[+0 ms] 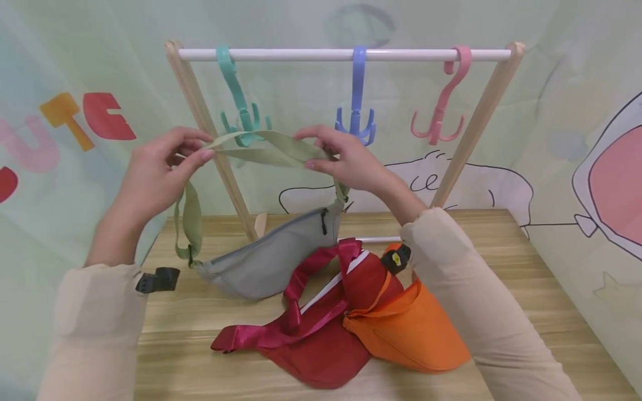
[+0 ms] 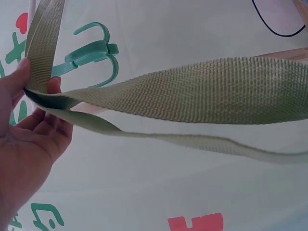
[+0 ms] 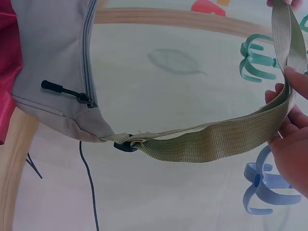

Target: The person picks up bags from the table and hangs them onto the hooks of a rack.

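A grey waist bag (image 1: 271, 259) hangs tilted by its sage-green webbing strap (image 1: 296, 149), its right end higher than its left. My left hand (image 1: 157, 167) pinches the strap between thumb and fingers, left of centre. Farther right, my right hand (image 1: 353, 159) pinches the same strap, so a doubled length stretches between both hands in front of the teal hook (image 1: 244, 120). In the right wrist view the strap joins the bag's corner at a black buckle (image 3: 126, 144), near the zip pull (image 3: 65, 90). The left wrist view shows the webbing (image 2: 202, 91) folding at my fingertips.
A wooden rack with a white rail (image 1: 296, 54) stands behind my hands, carrying the teal hook, a blue hook (image 1: 357, 106) and a pink hook (image 1: 441, 103). On the wooden tabletop (image 1: 175, 334) lie a red bag (image 1: 326, 356) and an orange bag (image 1: 421, 334), overlapping.
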`<state>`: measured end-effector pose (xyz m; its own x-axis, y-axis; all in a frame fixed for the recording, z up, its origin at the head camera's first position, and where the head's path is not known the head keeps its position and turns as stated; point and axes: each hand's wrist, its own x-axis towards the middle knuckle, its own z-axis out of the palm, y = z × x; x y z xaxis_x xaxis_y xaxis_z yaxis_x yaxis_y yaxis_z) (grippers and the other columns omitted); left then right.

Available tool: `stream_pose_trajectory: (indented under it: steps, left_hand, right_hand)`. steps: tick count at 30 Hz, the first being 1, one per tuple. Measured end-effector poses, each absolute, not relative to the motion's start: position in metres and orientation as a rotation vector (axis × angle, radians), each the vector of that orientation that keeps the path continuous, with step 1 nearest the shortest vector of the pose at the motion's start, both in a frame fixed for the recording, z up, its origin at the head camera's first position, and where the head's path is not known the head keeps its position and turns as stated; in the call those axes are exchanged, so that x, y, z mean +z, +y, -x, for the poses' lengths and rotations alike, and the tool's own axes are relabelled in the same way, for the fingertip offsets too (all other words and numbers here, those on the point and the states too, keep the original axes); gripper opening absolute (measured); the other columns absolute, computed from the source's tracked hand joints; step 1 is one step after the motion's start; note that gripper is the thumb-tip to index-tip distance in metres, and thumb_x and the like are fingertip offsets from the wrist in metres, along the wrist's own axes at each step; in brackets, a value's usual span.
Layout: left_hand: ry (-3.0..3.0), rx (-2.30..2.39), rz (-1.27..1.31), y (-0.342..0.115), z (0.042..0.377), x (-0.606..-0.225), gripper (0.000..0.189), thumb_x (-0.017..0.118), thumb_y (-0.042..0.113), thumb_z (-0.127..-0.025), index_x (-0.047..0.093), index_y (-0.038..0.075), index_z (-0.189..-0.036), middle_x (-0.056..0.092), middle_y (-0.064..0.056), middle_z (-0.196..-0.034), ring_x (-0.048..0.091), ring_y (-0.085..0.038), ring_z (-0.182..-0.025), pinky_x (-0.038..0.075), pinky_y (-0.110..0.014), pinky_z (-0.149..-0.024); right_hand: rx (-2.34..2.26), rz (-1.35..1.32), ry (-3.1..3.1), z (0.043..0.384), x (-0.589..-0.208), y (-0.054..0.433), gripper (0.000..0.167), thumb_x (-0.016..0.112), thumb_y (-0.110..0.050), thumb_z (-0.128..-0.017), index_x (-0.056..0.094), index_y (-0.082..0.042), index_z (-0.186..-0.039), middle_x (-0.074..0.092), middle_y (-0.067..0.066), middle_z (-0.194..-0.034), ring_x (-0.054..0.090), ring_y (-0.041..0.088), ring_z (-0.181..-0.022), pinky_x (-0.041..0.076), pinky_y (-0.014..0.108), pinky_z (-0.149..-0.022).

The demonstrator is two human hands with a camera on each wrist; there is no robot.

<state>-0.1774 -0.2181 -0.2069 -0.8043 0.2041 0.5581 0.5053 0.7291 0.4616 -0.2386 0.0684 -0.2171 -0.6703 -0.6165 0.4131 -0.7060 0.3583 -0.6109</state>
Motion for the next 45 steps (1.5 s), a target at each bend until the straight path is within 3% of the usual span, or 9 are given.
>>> stream_pose_trajectory:
  steps: [32, 45]
  left_hand:
    - [-2.458, -0.824, 0.411, -0.214, 0.183, -0.196, 0.031, 0.057, 0.022, -0.091, 0.056, 0.008, -0.119, 0.058, -0.013, -0.098, 0.045, 0.002, -0.078, 0.036, -0.007, -0.07]
    - [-2.441, -0.815, 0.408, -0.212, 0.185, -0.192, 0.032, 0.056, 0.025, -0.091, 0.057, 0.006, -0.116, 0.059, -0.014, -0.097, 0.046, 0.002, -0.078, 0.035, -0.007, -0.07]
  right_hand:
    - [1.132, -1.192, -2.571, 0.245, -0.208, 0.064, 0.05, 0.063, -0.005, -0.085, 0.049, -0.014, -0.132, 0.045, 0.005, -0.081, 0.038, 0.015, -0.069, 0.035, 0.027, -0.065]
    - [1.12, -1.123, -2.587, 0.245, -0.204, 0.062, 0.05, 0.063, -0.007, -0.086, 0.048, -0.016, -0.133, 0.047, 0.003, -0.09, 0.036, 0.015, -0.072, 0.033, 0.025, -0.065]
